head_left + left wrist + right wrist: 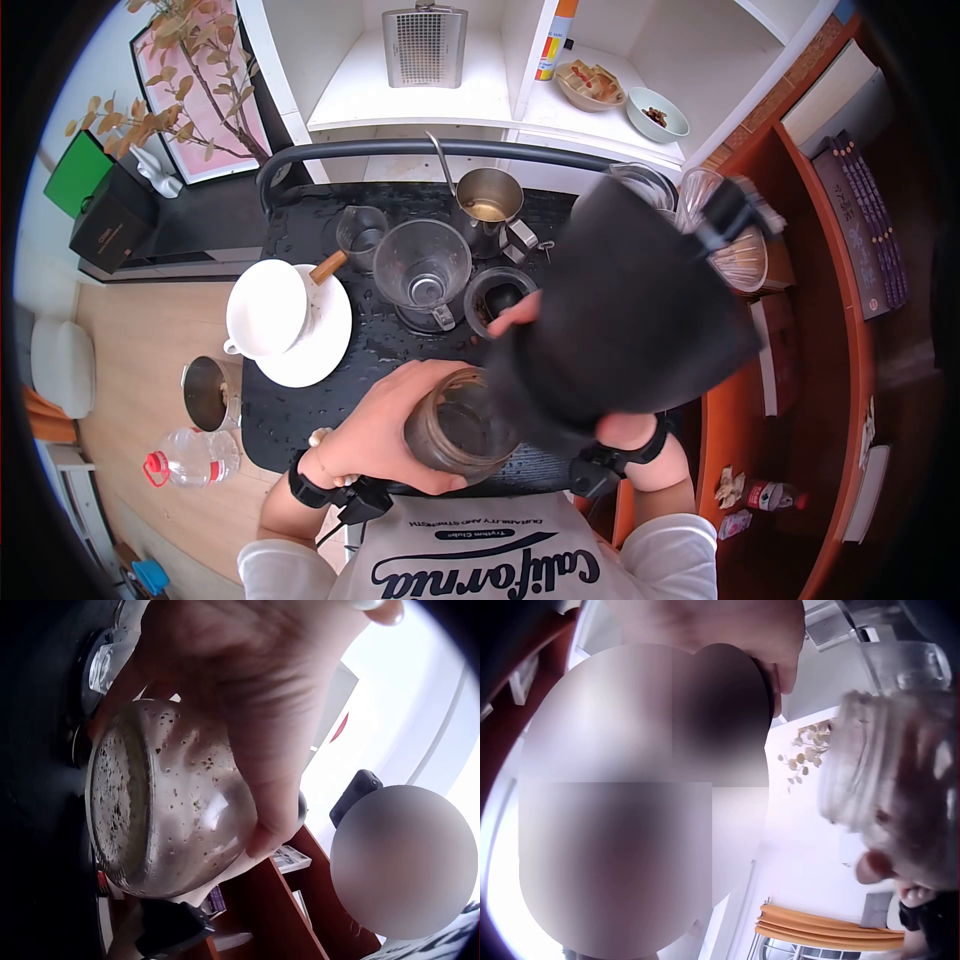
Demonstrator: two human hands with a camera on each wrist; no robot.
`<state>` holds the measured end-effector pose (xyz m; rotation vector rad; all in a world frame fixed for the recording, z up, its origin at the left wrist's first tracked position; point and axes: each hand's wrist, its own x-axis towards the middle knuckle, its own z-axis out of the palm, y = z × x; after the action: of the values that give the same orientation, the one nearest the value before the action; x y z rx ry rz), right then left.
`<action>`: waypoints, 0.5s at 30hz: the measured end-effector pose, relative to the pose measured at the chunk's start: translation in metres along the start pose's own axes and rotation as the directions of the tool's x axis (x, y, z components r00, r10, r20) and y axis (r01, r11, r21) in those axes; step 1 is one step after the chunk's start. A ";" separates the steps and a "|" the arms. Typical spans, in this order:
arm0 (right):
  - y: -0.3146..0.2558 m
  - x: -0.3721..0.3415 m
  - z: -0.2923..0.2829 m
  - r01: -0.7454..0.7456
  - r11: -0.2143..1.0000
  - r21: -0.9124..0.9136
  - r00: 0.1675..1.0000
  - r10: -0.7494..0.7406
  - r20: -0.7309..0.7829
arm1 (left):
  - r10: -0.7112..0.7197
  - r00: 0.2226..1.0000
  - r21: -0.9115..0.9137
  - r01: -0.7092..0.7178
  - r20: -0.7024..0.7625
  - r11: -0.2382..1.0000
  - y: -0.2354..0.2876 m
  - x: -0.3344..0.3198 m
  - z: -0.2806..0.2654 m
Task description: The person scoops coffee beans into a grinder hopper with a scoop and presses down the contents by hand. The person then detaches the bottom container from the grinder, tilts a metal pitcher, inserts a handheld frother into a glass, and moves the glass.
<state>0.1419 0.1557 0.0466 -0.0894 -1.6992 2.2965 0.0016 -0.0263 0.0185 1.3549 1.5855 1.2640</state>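
Observation:
My left hand (395, 420) grips a clear glass jar (462, 440) near the table's front edge. Brown specks cling to the jar's wall and base in the left wrist view. The right hand (628, 430) holds a large black cylindrical thing (640, 300), blurred and tilted, close beside the jar's mouth; its exact kind I cannot tell. It covers most of this hand. Beyond the hands stand a clear glass funnel-shaped vessel (420, 255) and a small round container (482, 312) with something black inside. A steel gooseneck kettle (490, 195) is farther back.
A white cup (265, 310) and saucer (325, 350) sit at the table's left, by a small glass pitcher (362, 232). A black rail (450, 147) borders the back. On the floor at left are a metal bin (210, 393) and plastic bottle (195, 457).

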 end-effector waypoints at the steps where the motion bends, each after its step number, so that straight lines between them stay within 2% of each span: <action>1: -0.012 0.001 0.001 0.031 0.987 0.156 0.999 -0.030 -0.011 | 0.025 1.000 0.075 -0.024 -0.007 0.997 0.002 -0.003 -0.002; 2: -0.015 0.000 0.001 0.031 0.987 0.156 1.000 -0.029 -0.011 | -0.010 0.999 0.060 0.013 -0.049 0.998 0.001 -0.006 -0.005; 3: -0.018 -0.003 0.001 0.049 0.998 0.035 0.993 -0.045 -0.105 | -0.010 0.999 0.060 0.013 -0.049 0.998 0.003 -0.009 -0.009; 4: -0.019 -0.005 0.000 0.057 0.995 -0.088 0.978 -0.073 -0.194 | -0.029 0.990 0.043 0.036 -0.140 0.998 0.007 -0.013 -0.014; 5: -0.018 -0.008 -0.002 0.058 0.994 -0.088 0.979 -0.074 -0.192 | -0.050 0.972 0.026 0.058 -0.231 0.998 0.012 -0.017 -0.019; 6: -0.014 -0.012 -0.005 0.021 0.993 -0.120 0.980 -0.044 -0.193 | -0.032 0.959 0.120 0.068 -0.280 0.991 0.020 -0.019 -0.028; 8: -0.004 -0.022 -0.013 -0.058 0.981 -0.185 0.981 0.022 -0.194 | 0.156 0.905 0.360 -0.005 -0.395 0.933 0.026 -0.017 -0.037; 10: 0.006 -0.030 -0.018 -0.136 0.959 -0.250 0.975 0.085 -0.203 | 0.335 0.855 0.659 0.009 -0.395 0.752 0.046 -0.010 -0.047; 11: 0.008 -0.032 -0.019 -0.135 0.958 -0.251 0.976 0.085 -0.201 | 0.416 0.836 0.791 0.035 -0.358 0.611 0.052 -0.004 -0.051; 12: 0.010 -0.034 -0.020 -0.105 0.964 -0.246 0.973 0.049 -0.224 | 0.484 0.804 0.850 0.052 -0.347 0.524 0.055 0.001 -0.053; 13: 0.012 -0.035 -0.020 -0.073 0.968 -0.241 0.969 0.012 -0.246 | 0.486 0.801 0.852 0.054 -0.349 0.522 0.056 0.006 -0.054; 15: 0.015 -0.037 -0.019 -0.024 0.974 -0.223 0.961 -0.039 -0.273 | 0.474 0.834 0.941 0.146 -0.284 0.306 0.058 0.017 -0.056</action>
<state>0.1784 0.1596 0.0224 -0.4277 -1.7956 1.9667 -0.0362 -0.0242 0.0910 2.0144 2.9629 0.7344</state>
